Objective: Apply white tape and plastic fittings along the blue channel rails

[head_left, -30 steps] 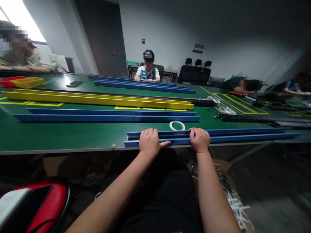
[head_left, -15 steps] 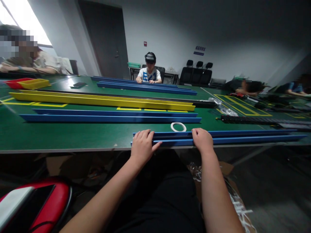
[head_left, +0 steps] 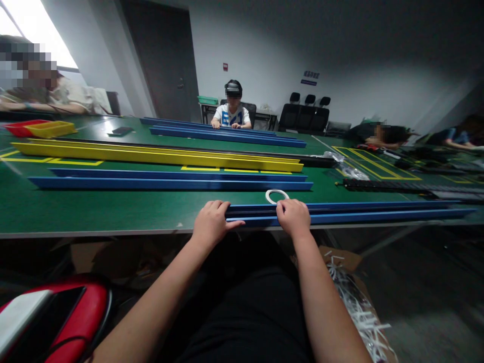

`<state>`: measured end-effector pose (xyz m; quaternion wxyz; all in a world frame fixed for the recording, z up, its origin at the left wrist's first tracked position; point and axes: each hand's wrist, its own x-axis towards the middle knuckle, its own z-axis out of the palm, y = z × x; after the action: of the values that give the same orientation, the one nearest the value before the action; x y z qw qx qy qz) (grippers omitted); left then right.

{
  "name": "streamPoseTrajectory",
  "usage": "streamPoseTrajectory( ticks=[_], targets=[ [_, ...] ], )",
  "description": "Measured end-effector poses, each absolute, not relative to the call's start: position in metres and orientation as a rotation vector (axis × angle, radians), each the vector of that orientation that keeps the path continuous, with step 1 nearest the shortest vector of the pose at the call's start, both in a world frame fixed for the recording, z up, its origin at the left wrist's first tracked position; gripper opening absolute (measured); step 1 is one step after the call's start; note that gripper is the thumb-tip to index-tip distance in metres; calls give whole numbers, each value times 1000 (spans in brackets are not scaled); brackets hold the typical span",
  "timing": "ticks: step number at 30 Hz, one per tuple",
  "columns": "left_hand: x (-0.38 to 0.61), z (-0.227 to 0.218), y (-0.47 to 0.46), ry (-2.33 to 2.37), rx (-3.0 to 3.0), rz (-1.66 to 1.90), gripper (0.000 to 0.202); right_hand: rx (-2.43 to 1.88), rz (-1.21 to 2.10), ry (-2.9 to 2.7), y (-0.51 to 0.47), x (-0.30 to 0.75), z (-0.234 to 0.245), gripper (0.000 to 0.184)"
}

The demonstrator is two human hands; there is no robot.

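Note:
A long blue channel-shaped rail [head_left: 378, 216] lies along the near table edge and reaches far to the right. At its left end is my left hand [head_left: 210, 224], its fingers curled over the far side and its thumb stretched along the near wall. My right hand [head_left: 295, 218] is closed around the rail a short way to the right; its fingertips are partly hidden. Just behind the right hand, a white tape roll [head_left: 268, 195] lies flat on the table. Another blue rail [head_left: 170, 184] rests farther back on the left.
The green table [head_left: 113, 212] also bears yellow rails [head_left: 159, 157], red and yellow trays [head_left: 53, 129], a phone [head_left: 120, 131] and more blue rails [head_left: 227, 135]. Opposite sits a person [head_left: 233, 108]; others are at the sides. A red stool [head_left: 91, 307] stands lower left, a box of white strips [head_left: 363, 312] lower right.
My right hand has slid left along the rail, closer to my left hand. The left hand has shifted slightly left at the rail's end. The strips below show more.

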<state>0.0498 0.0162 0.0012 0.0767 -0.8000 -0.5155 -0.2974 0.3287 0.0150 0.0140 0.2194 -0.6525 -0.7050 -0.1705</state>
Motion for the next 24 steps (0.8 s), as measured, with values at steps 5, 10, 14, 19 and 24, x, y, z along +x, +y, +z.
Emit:
streamPoseTrajectory(
  ticks=[5,10,14,19,24],
  targets=[
    [84,1,19,-1513,-2425,-914,68,-1855,-499,-1923,17,360,12,31],
    [94,-1,24,-1529,-2434,-959,66,-1873,-506,-1920,20,371,10,35],
    [85,-4,27,-1469,-2521,-1004,60,-1911,-468,-1871,19,363,12,36],
    [69,-10,32,-1398,-2668,-1075,57,-1846,-440,-1867,12,331,14,31],
    [55,-12,30,-1361,-2769,-1148,56,-1722,-472,-1850,12,298,0,31]
  ],
)
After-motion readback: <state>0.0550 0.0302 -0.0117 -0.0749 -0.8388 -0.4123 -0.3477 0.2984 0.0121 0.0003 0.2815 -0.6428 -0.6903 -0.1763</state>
